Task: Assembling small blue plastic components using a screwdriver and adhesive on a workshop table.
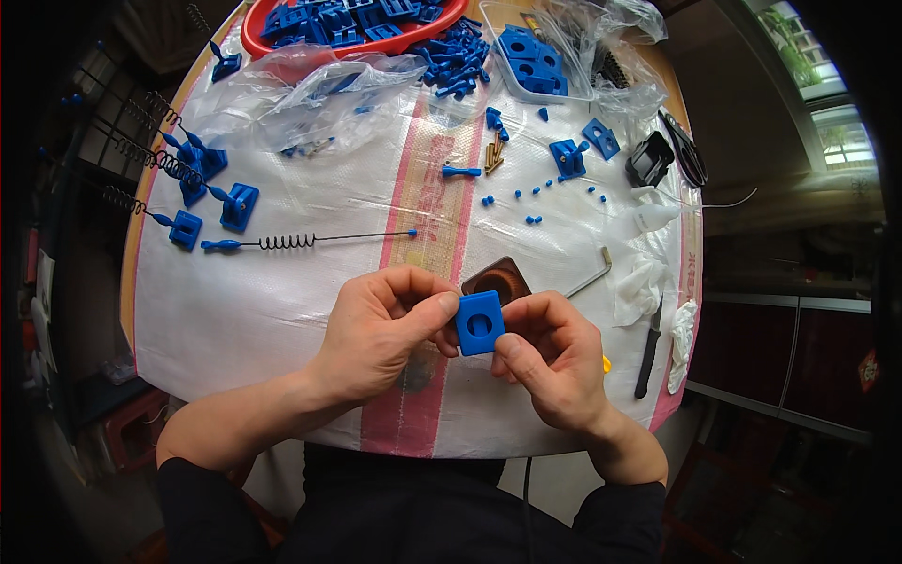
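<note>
Between my two hands is a blue plastic square plate (467,345) with a round recess and a slot in its middle. My left hand (381,329) pinches its left edge between thumb and fingers. On the right edge, the thumb and fingers of my right hand (554,357) close on the same plate. Just beyond it lies a brown square dish (515,271) with a round hollow, partly hidden by the plate and my right hand. A black coil spring on a rod (287,242), with blue plastic ends, lies to the left.
Blue bases with springs (185,229) stand at the left. A red basin (252,42) of blue parts and a clear tub (583,92) sit far back. Brass pins (493,155) and small blue caps (535,220) lie mid-table. A knife (646,362) and hex key (594,274) are at right.
</note>
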### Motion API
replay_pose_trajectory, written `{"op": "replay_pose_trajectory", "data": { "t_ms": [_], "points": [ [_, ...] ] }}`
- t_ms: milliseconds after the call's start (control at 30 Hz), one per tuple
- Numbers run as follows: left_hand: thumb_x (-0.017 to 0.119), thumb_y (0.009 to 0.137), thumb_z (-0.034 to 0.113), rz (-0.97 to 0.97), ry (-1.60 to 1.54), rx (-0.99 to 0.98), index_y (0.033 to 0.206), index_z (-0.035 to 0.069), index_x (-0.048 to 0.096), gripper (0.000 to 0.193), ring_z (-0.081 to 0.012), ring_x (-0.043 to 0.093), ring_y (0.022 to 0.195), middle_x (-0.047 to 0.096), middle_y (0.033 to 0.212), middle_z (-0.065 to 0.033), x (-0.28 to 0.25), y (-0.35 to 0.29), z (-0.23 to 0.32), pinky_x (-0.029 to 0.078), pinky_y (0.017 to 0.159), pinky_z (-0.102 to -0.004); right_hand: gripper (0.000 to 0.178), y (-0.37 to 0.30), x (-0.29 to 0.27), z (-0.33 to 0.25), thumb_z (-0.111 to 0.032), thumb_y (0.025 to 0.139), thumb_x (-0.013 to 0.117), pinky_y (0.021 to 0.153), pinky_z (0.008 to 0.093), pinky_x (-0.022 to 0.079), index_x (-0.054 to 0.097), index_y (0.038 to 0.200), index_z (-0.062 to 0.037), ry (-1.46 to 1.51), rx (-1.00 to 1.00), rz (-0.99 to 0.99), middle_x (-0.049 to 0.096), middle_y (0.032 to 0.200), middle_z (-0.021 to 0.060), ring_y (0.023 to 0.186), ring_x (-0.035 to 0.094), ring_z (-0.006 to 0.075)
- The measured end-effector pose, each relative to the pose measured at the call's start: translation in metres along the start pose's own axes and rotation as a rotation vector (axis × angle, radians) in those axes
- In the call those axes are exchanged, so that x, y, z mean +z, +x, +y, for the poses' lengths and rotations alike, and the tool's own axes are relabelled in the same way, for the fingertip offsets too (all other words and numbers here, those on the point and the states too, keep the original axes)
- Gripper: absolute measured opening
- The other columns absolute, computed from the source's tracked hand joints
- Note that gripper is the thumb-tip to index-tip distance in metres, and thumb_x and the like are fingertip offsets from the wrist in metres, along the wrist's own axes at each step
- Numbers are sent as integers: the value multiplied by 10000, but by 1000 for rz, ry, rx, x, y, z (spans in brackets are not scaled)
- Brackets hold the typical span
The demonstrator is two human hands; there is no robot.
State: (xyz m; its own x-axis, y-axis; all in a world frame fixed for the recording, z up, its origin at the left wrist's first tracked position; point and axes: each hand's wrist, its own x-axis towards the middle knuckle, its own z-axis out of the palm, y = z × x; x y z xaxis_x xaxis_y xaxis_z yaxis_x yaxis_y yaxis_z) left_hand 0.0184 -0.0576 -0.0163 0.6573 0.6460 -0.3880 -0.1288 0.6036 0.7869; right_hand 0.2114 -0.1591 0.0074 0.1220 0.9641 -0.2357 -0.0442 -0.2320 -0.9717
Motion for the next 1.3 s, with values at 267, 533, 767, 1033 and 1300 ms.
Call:
{"op": "replay_pose_trajectory", "data": {
  "t_ms": [267, 533, 767, 1033, 1300],
  "points": [
    [637, 1024, 84, -97, 48, 92, 1223, -50, 605, 242, -167, 713, 879, 703, 1100, -119, 0, -2, -4, 601, 787, -300, 246, -1, -6, 4, -14, 984, 619, 734, 254, 565, 626, 1222, 52, -110, -50, 59, 703, 991, 92, 847, 683, 104],
    [652, 1011, 63, -160, 164, 57, 1271, -43, 605, 285, -135, 703, 862, 708, 1050, -84, 2, -2, 3, 609, 761, -300, 273, 0, -3, 7, -10, 964, 682, 738, 253, 564, 621, 1222, 52, -152, -207, 141, 706, 1003, 87, 834, 689, 109],
    [621, 1020, 27, -89, 11, -10, 1177, -92, 575, 203, -200, 745, 881, 713, 1034, -181, 3, -2, 0, 653, 781, -327, 187, -1, -4, 9, -11, 946, 722, 711, 244, 558, 613, 1090, 38, -96, -171, 130, 725, 903, 78, 803, 698, 99],
    [629, 1002, -8, -140, -25, -40, 1124, -83, 568, 156, -257, 769, 888, 731, 969, -215, 0, -1, -1, 664, 781, -348, 80, 1, -3, 11, -29, 983, 650, 638, 240, 518, 601, 1012, 27, -45, -179, 131, 695, 790, 62, 700, 654, 81],
    [647, 990, -8, -203, 10, -98, 1122, -83, 581, 165, -225, 759, 909, 721, 1006, -182, 0, -1, -2, 651, 794, -319, 71, 1, -7, 8, -44, 982, 630, 604, 245, 478, 598, 965, 17, -113, -144, 118, 662, 750, 37, 663, 599, 59]
  ]
}}
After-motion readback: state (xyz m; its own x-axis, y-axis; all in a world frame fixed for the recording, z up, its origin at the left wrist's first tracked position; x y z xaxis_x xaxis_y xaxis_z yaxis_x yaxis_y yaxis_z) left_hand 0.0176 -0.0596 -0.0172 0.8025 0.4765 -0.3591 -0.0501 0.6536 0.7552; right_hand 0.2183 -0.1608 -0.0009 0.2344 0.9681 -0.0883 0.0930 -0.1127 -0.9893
